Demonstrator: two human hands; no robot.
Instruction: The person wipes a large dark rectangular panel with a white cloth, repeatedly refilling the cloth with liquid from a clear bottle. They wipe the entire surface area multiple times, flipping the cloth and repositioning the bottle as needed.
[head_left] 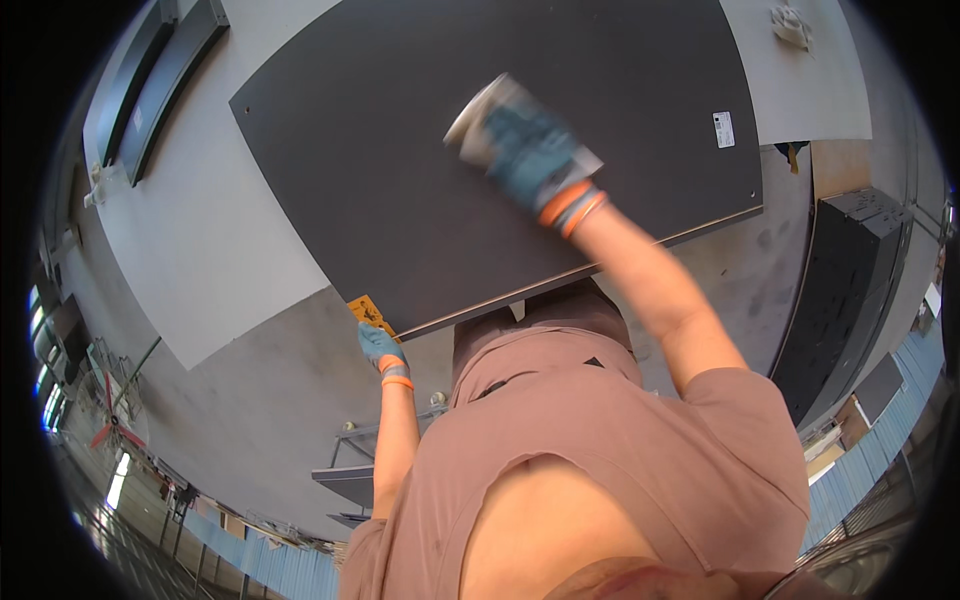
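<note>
A large dark grey flat panel (400, 190) lies in front of me with small holes near its corners. My right hand (530, 145), in a teal glove with an orange cuff, is closed round a whitish folded cloth (478, 118) over the panel's middle; motion blurs both. My left hand (380, 345), gloved alike, is at the panel's near left corner. Its fingers close on the lower end of a yellow card (365, 308) with a dark picture, which lies against the panel's corner. A white label (723, 130) is stuck near the panel's right side.
A pale tabletop (220, 240) extends beneath and left of the panel, bearing dark long parts (165, 95). Another crumpled white cloth (790, 27) lies at the far right. To my right stands a stack of black panels (845, 290). A metal-framed cart (350, 450) is behind my left arm.
</note>
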